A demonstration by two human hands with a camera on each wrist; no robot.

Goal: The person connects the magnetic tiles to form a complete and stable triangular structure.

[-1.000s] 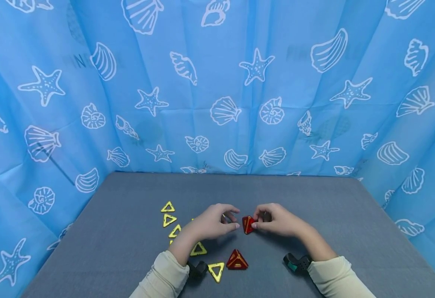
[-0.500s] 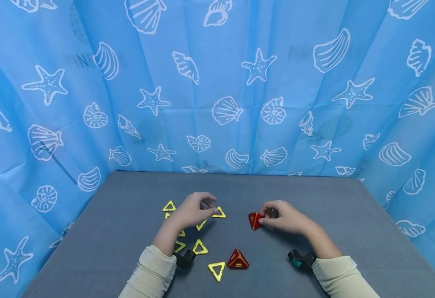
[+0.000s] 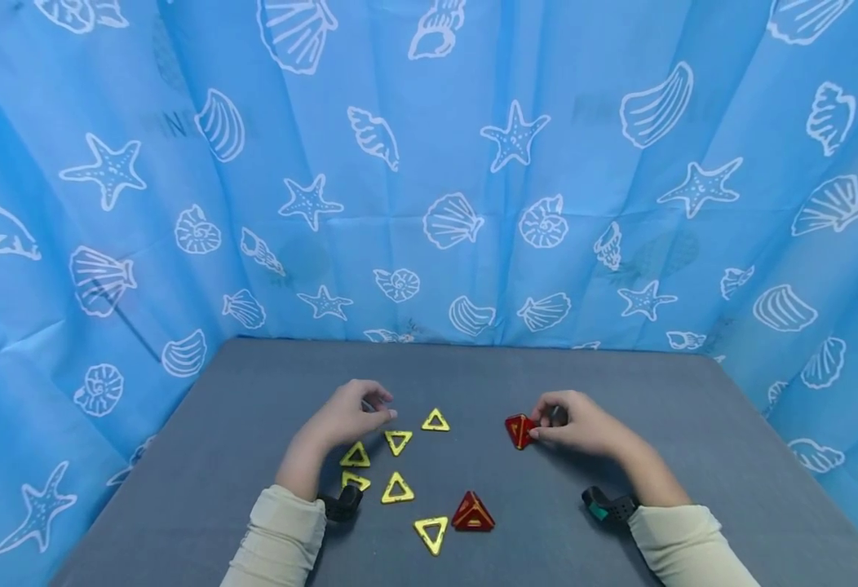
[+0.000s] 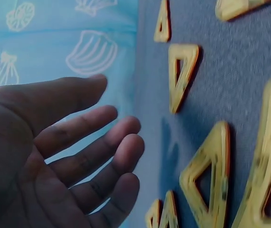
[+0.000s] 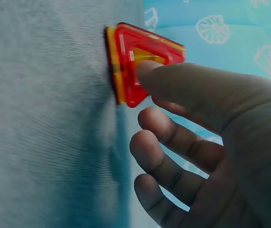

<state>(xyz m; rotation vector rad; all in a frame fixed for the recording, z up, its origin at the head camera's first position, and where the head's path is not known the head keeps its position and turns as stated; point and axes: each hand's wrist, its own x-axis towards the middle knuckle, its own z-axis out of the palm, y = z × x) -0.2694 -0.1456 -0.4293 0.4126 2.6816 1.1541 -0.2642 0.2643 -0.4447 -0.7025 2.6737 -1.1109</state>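
In the head view my left hand [image 3: 351, 416] hovers above the left of the table, its fingers loosely bent and holding nothing. Yellow triangle frames lie flat near it: one at the back [image 3: 435, 428], another by the fingertips [image 3: 398, 434], and one more nearer the front [image 3: 397, 499]. With thumb and fingers, my right hand [image 3: 579, 424] pinches a small red magnetic-tile pyramid [image 3: 519, 430]. The right wrist view has the thumb pressed on the red face of this pyramid [image 5: 126, 61], with a yellow-orange layer along one side; its far side is hidden.
A second red pyramid [image 3: 473, 515] stands at the front middle, beside a yellow triangle [image 3: 431, 521]. More yellow triangles [image 3: 356, 465] lie by the left wrist, partly covered by its camera. A blue shell-print curtain [image 3: 429, 163] hangs behind the grey table [image 3: 620, 375].
My left hand has moved left from beside the held pyramid, past the back yellow triangle, uncovering it. The right hand has shifted slightly right with the pyramid in its grip.
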